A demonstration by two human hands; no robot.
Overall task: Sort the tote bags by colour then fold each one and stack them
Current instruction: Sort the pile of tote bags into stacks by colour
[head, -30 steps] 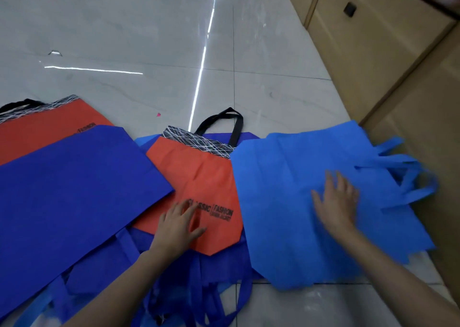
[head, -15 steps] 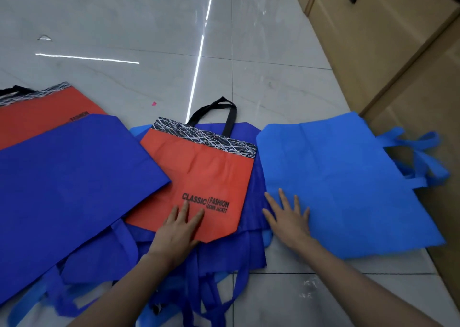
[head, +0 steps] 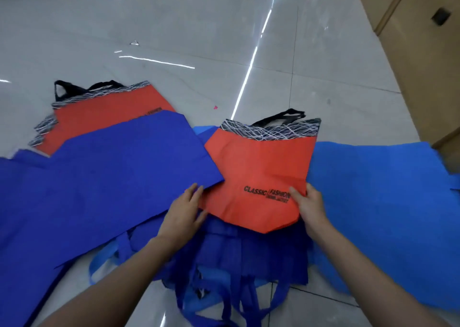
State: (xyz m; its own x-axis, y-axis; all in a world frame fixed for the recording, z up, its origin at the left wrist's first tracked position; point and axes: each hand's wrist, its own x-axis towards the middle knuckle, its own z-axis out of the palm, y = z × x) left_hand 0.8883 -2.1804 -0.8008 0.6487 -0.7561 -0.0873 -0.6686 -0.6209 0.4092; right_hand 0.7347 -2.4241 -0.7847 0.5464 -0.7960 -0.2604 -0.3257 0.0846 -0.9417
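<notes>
Leftmost, a large dark blue tote bag (head: 99, 190) is lying flat on the tiled floor (head: 174, 28), and it is covering the near part of a far orange tote bag (head: 107, 120), whose black handles (head: 72, 90) are poking out at the far edge. The left hand (head: 184, 212) is resting on the right corner of that dark blue bag, fingers straight and close together, thumb reaching toward the left edge of the near orange tote bag (head: 258, 167); it is gripping nothing. This near orange bag, printed CLASSIC FASHION, is lying at the middle with its patterned band and black handle pointing away. It is sitting on a heap of dark blue bags (head: 249, 257), whose straps (head: 224, 301) are trailing in a tangle toward the person. The right hand (head: 311, 207) is pinching the orange bag's lower right edge, thumb on top by the print, fingers curling at the edge. Further right, a light blue tote bag (head: 385, 202) is spreading flat, touching the orange bag's right side. A wooden cabinet (head: 423, 53) is standing along the far right.
</notes>
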